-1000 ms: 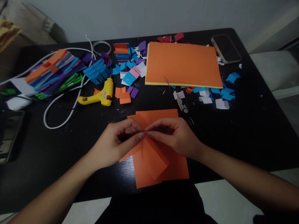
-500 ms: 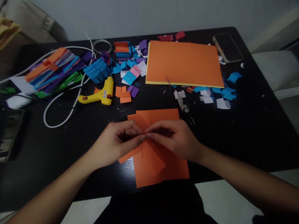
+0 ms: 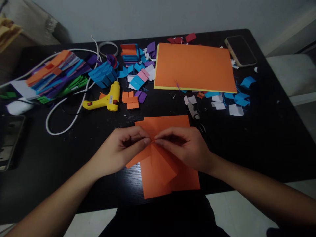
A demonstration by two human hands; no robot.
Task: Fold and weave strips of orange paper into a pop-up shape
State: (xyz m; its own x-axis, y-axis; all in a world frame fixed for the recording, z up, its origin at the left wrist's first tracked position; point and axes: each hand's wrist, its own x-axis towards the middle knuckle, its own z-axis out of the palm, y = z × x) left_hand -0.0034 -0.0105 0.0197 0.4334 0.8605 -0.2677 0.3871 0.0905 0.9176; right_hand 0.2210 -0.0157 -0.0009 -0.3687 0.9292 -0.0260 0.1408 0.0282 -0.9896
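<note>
Between my two hands, a folded piece of orange paper (image 3: pixel 165 162) is raised over several orange sheets (image 3: pixel 154 184) lying on the black table. My left hand (image 3: pixel 123 148) pinches its upper edge between thumb and fingers. From the other side, my right hand (image 3: pixel 189 146) pinches the same edge, its fingertips close to the left ones. The folded paper spreads into flaps below the fingers. Just beyond my right hand lies a pair of scissors (image 3: pixel 195 113), its dark handles hard to see against the table.
A yellow glue gun (image 3: pixel 106 100) lies left, beside a looped white cable (image 3: pixel 57 133). Folded coloured paper strips (image 3: pixel 56 72) are piled at the back left. A stack of orange sheets (image 3: pixel 195 67) lies at the back, with paper scraps around it and a phone (image 3: pixel 241 50) to its right.
My left thumb has slid slightly left along the pinched edge, away from the right fingertips. The paper's lower flap has swung a little to the right.
</note>
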